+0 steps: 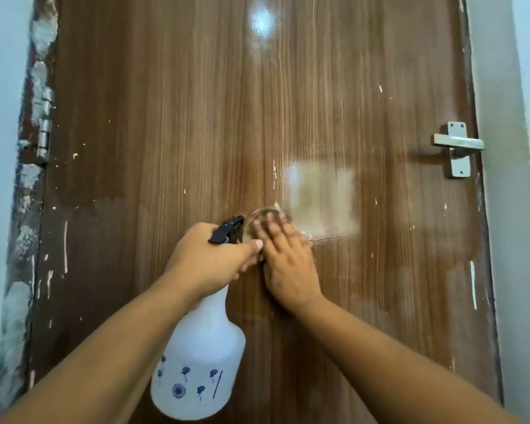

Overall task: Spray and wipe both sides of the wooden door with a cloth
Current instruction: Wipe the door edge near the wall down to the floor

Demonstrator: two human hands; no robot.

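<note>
Door [196,117]: left hand [208,258] grips bottle [202,356]; right [285,264] flat, maybe cloth.

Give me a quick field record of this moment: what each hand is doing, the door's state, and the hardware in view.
left hand: grips the neck of the spray bottle, thumb by the black trigger head
right hand: pressed flat on the door over a cloth that is mostly hidden
door: closed, brown wood grain, white flecks, wet-looking streaks right of the cloth
handle: metal lever, right edge
hinge: left edge
</note>
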